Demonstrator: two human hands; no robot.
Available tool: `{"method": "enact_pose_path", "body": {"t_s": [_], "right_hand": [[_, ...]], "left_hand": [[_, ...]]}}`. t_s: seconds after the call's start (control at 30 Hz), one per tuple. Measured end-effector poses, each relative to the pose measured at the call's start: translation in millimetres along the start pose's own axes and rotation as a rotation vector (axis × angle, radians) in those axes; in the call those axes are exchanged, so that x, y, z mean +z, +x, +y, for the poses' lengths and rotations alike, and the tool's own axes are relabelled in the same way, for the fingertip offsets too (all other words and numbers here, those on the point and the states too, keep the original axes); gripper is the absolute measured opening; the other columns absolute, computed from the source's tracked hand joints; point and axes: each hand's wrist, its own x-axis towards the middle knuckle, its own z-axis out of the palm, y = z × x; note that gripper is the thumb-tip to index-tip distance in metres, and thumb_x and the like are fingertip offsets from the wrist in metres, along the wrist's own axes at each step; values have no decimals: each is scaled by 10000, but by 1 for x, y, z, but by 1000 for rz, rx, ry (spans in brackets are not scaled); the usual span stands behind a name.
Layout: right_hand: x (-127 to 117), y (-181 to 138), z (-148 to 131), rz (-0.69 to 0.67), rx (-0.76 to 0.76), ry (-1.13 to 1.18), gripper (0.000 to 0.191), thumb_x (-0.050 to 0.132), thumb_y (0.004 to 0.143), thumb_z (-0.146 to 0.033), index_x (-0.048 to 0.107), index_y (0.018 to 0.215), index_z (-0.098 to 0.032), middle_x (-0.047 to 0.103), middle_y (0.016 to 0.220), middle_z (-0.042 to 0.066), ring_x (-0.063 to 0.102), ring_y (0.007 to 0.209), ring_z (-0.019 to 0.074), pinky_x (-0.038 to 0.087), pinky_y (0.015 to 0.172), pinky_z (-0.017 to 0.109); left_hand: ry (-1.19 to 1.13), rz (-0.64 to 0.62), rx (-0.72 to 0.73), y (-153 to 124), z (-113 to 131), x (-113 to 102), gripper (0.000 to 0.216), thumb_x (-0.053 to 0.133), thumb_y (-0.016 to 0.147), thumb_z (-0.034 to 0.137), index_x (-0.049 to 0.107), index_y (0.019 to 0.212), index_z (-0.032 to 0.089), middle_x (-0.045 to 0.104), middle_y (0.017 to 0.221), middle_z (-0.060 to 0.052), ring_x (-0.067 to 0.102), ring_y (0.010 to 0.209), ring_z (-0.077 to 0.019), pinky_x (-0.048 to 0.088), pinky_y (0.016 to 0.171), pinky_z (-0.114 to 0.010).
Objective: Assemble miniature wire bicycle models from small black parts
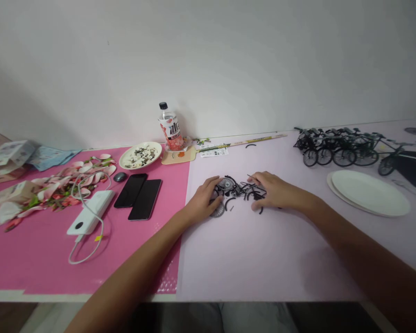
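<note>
A cluster of small black and grey model bicycle parts [241,188] lies on the pale sheet between my hands. At its left edge, my left hand [203,200] curves around spoked wheels, thumb and fingers apart. One grey wheel [217,210] lies by the left thumb, and another wheel [226,183] sits near the fingertips. My right hand [268,190] cups the right side of the cluster, its thumb and index finger spread around dark parts. The palm side of that hand is hidden. A curved black mudguard-like piece [229,203] and a tiny grey pin [232,208] rest below the cluster.
Several model bicycles [343,148] stand at back right, behind white oval plates [370,192]. On the left are two phones [144,199], a white power bank [90,212] with cable, and artificial petals [65,182]. A bowl [125,162] and bottle [171,129] stand behind.
</note>
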Motion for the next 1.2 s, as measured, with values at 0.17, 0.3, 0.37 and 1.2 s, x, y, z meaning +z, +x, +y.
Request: {"method": "enact_pose_path", "body": {"t_s": [0.17, 0.3, 0.37, 1.2], "right_hand": [[4, 4, -3, 32, -29, 34, 369, 734, 844, -534, 552, 1016, -264, 673, 1170, 96, 624, 1108, 329, 518, 916, 453], [7, 4, -6, 84, -26, 125, 421, 729, 850, -596, 548, 1044, -269, 691, 1203, 103, 641, 1126, 327, 527, 931, 459], [7, 5, -6, 104, -16, 177, 443, 735, 844, -617, 540, 1042, -271, 702, 1208, 103, 653, 1132, 322, 529, 945, 458], [13, 7, -7, 156, -28, 235, 397, 612, 935, -637, 496, 914, -258, 713, 1083, 86, 665, 1016, 283, 529, 845, 424]], "left_hand": [[-44, 25, 6, 1, -2, 1, 528, 496, 1049, 397, 421, 1538, 214, 419, 1617, -179, 428, 1512, -307, 341, 1282, -528], [-73, 58, 21, 1, -2, 1, 511, 494, 1054, 416, 429, 1527, 231, 439, 1593, -173, 429, 1513, -292, 337, 1291, -516], [-75, 69, 11, 1, -3, 0, 523, 521, 1044, 417, 433, 1519, 218, 440, 1587, -182, 430, 1510, -296, 339, 1290, -517], [-105, 78, 2, -1, -1, -3, 540, 592, 1008, 382, 452, 1506, 224, 445, 1579, -177, 419, 1512, -306, 334, 1291, -533]]}}
